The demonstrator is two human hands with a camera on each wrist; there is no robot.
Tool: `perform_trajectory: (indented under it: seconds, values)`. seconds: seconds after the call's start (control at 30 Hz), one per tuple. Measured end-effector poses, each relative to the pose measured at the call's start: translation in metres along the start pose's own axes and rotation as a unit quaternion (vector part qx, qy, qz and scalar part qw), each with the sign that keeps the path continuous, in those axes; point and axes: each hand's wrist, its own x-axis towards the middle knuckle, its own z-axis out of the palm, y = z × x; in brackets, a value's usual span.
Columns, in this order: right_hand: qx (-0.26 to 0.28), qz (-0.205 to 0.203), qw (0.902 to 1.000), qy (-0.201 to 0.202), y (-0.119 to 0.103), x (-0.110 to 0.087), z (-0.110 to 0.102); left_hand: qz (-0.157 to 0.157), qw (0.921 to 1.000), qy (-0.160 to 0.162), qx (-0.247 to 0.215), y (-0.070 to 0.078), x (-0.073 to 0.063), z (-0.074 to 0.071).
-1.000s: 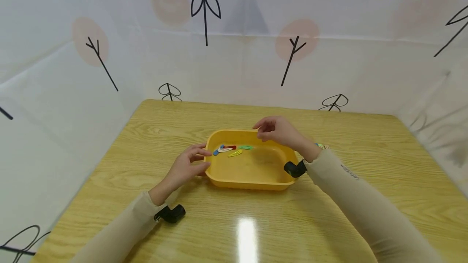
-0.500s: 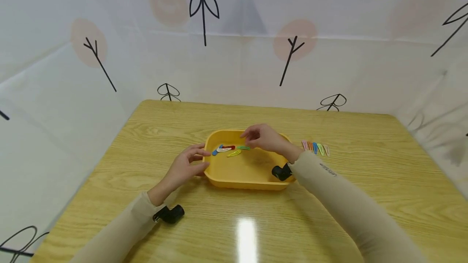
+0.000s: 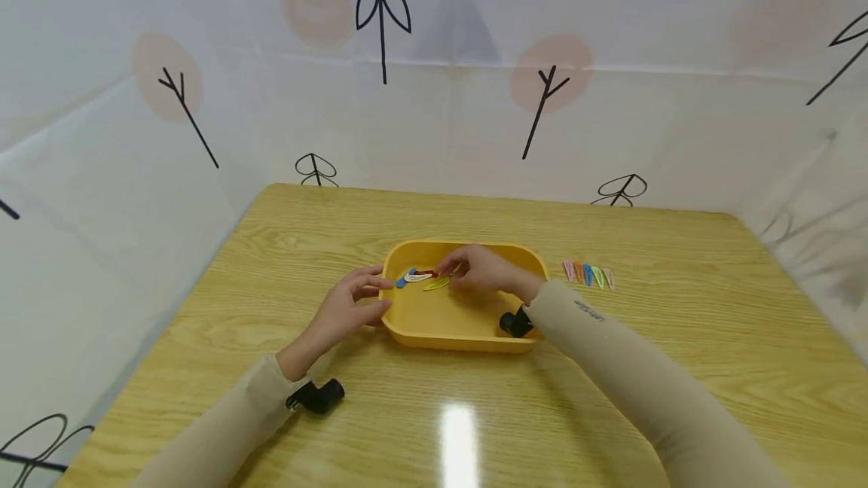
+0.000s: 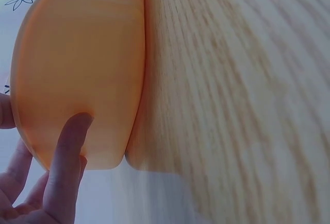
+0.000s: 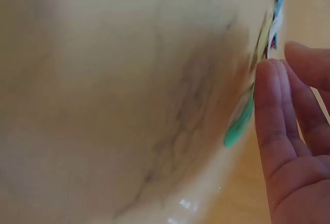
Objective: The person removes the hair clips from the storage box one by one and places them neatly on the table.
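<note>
The right hand [image 3: 484, 269] is hanging low inside the yellow tray [image 3: 434, 318], thumb and fingertips bunching near the red clip [image 3: 426, 272]; I cannot tell whether they are pinching anything. The green clip [image 5: 241, 126] is lying just beside the fingers, with the yellow clip [image 3: 437, 285], white clip [image 3: 417, 278] and blue clip [image 3: 400, 284] farther left. All are looking thin, light, stiff and probably slippery, so a fingertip pinch across the narrow sides should be suiting them. The left hand [image 3: 344, 306] is gripping the tray's left wall. Beyond, five clips [image 3: 588, 275] are lying in a row on the desk [image 3: 380, 420].
</note>
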Motion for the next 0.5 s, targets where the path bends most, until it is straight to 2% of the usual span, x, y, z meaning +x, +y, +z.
perform_trajectory:
  seconds: [0.23,0.5]
  values:
    - [-0.007,-0.012,0.9995,-0.028,-0.002,0.0043,0.0032,-0.002,0.9999,0.003,-0.01,0.0003,-0.0007,0.0008]
    - [-0.057,-0.013,0.9972,-0.048,-0.0051,0.0084,0.0039,-0.003,1.0,0.009,0.0,0.001,-0.0005,0.0009]
